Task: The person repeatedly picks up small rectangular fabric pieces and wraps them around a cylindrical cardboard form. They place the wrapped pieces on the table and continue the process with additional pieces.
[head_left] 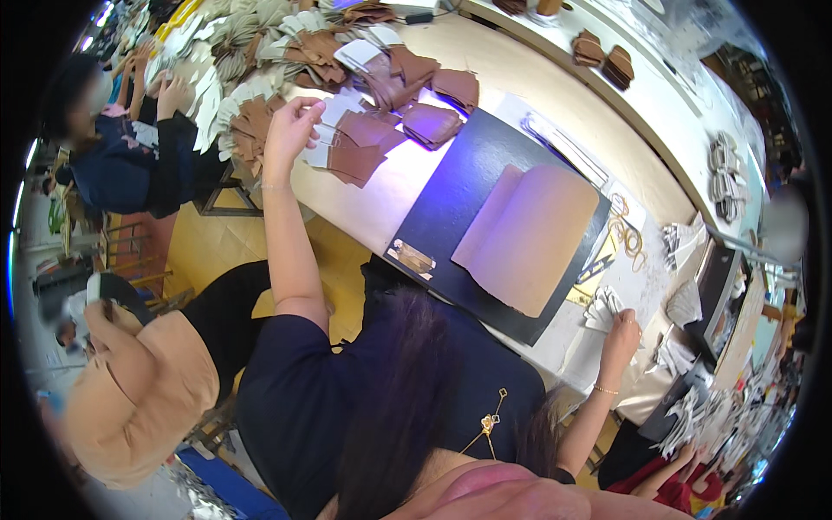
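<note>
My left hand is stretched out to the far left, its fingers curled together beside a fanned stack of brown and white cut pieces. Whether anything is pinched in it is too small to tell. At the right, my right hand closes on a small fan of whitish cut pieces by the table's near edge. Between the two hands lies a dark flat board, and on it a curved tan sheet with a raised fold along its left part.
More brown bundles and pale stacks crowd the back left. Rubber bands and a pen lie right of the board. A raised shelf runs along the back. Other people work at the left and lower right.
</note>
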A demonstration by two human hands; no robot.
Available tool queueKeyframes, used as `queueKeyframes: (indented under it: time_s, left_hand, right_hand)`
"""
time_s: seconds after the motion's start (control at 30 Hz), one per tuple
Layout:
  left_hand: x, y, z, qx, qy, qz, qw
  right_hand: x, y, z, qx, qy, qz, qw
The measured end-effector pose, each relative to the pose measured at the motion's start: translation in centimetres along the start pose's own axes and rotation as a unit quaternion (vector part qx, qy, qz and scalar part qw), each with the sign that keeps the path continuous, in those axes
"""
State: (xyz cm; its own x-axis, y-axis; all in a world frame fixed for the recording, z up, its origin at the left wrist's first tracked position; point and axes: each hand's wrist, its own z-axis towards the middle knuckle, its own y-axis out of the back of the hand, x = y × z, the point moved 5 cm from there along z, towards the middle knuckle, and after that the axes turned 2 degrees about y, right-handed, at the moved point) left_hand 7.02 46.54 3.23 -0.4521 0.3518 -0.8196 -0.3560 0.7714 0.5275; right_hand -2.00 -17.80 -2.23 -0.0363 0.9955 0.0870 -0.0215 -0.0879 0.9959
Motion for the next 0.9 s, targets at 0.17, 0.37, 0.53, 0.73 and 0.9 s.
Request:
queueKeyframes:
  time_s: [0.17, 0.37, 0.53, 0.73, 0.9]
  left_hand:
    - [-0.1, 0.9, 4.7, -0.053, -0.046, 0.001, 0.998]
    - [-1.4, 0.2, 13.8, -0.127, -0.164, 0.085, 0.974]
    - [0.2, 3.7, 19.6, -0.222, -0.147, 0.163, 0.950]
    - [1.8, 7.9, 23.2, -0.242, -0.104, 0.074, 0.962]
    - [4.5, 13.6, 20.5, -0.284, -0.121, 0.030, 0.951]
  right_hand:
    - [-1.1, 0.1, -0.1, 0.015, -0.061, 0.113, 0.992]
    - [-1.8, 0.4, -0.2, 0.001, -0.080, 0.119, 0.990]
    - [-1.5, 1.0, 0.5, -0.006, -0.040, 0.146, 0.988]
    - [-0.5, 2.2, 1.2, 0.033, -0.036, 0.121, 0.991]
    - [0.2, 1.8, 0.9, -0.010, -0.027, 0.105, 0.994]
